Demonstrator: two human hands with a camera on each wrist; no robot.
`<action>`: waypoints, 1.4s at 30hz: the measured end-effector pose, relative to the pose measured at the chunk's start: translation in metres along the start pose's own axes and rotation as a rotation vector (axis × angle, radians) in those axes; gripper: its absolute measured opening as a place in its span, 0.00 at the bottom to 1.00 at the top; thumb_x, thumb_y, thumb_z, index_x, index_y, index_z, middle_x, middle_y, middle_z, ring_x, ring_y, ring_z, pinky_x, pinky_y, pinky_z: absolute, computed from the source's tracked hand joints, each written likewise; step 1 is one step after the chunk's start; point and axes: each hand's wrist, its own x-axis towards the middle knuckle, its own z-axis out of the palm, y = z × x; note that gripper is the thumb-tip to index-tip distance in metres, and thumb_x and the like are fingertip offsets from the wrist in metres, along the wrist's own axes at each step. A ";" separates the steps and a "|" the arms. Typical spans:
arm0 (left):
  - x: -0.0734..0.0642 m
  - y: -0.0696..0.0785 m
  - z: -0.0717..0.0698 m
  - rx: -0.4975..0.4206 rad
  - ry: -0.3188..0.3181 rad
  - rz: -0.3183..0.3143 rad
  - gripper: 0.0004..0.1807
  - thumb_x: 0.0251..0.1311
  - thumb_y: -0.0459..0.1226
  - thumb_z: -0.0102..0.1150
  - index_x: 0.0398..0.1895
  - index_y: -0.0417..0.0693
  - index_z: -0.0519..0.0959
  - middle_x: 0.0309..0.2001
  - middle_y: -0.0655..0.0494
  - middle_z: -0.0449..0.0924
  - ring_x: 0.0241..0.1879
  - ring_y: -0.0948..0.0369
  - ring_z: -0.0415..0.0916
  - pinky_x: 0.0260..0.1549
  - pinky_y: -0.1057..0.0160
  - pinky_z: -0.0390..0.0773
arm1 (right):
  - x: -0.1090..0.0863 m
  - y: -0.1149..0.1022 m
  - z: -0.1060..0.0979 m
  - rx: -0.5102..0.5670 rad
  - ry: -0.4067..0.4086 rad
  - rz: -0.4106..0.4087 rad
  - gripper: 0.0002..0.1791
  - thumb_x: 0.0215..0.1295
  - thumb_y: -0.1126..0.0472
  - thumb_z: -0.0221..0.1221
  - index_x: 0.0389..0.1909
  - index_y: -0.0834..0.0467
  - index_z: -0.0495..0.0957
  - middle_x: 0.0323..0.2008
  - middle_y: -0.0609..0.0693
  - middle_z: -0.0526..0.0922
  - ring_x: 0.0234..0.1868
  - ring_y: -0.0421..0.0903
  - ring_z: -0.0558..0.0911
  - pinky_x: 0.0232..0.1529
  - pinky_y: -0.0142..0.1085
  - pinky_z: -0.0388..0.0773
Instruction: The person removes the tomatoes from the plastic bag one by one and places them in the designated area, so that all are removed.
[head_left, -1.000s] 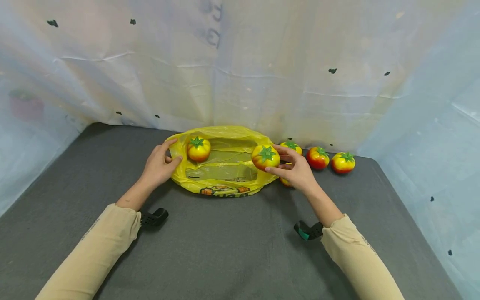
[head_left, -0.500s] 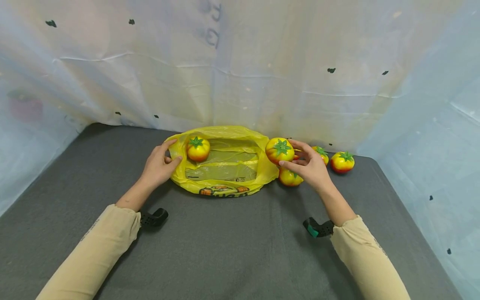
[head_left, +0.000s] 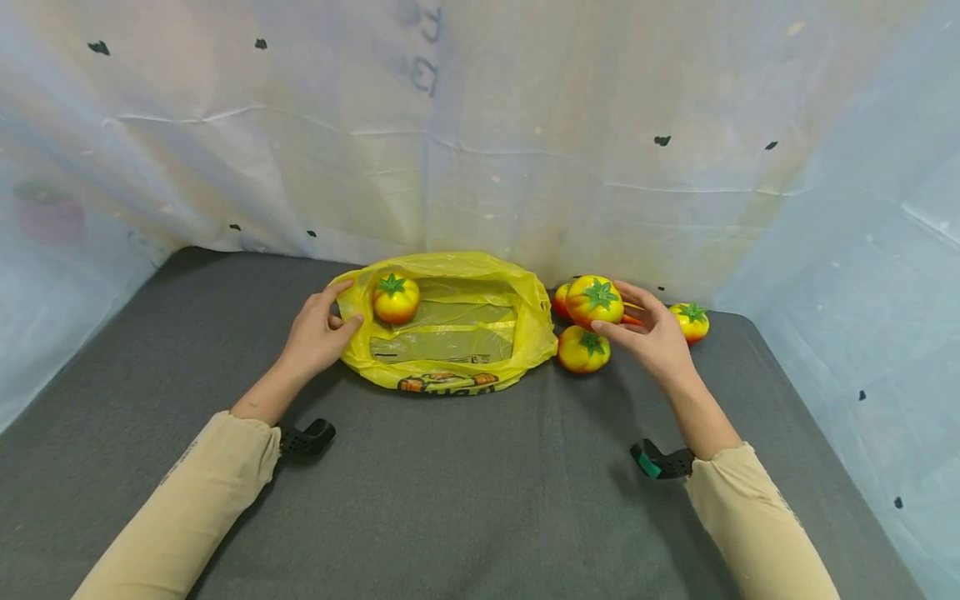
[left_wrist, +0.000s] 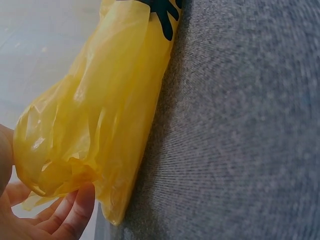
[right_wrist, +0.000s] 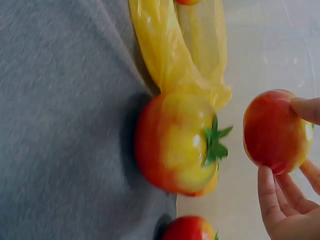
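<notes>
A yellow plastic bag (head_left: 536,333) sits with its mouth spread wide, a red-yellow toy tomato (head_left: 396,300) inside at its left. My left hand (head_left: 318,329) holds the bag's left end between thumb and fingers; in the left wrist view the fingertips (left_wrist: 82,200) are at the crumpled plastic. To the right of the bag, my right hand (head_left: 654,337) grips another toy tomato (head_left: 594,302) by its sides, green leaves facing up. In the right wrist view this held tomato (right_wrist: 275,135) is raised above a loose tomato (right_wrist: 172,142).
On the grey cloth right of the bag, one tomato (head_left: 582,352) lies in front, one (head_left: 560,300) behind partly hidden, and one (head_left: 690,322) at far right. Another shows partly behind the right hand. A pale plastic sheet (head_left: 480,150) hangs at the back.
My right hand has carried its tomato rightward, from over the bag's right rim to above the loose tomatoes. The left hand and the bag stay almost still.
</notes>
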 end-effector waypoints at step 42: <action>-0.002 0.000 -0.002 0.007 -0.025 0.003 0.32 0.69 0.38 0.49 0.74 0.41 0.55 0.60 0.31 0.60 0.33 0.52 0.68 0.28 0.60 0.69 | -0.036 0.069 -0.040 -0.227 -0.007 0.161 0.43 0.62 0.47 0.63 0.73 0.57 0.56 0.68 0.64 0.63 0.66 0.61 0.66 0.53 0.43 0.74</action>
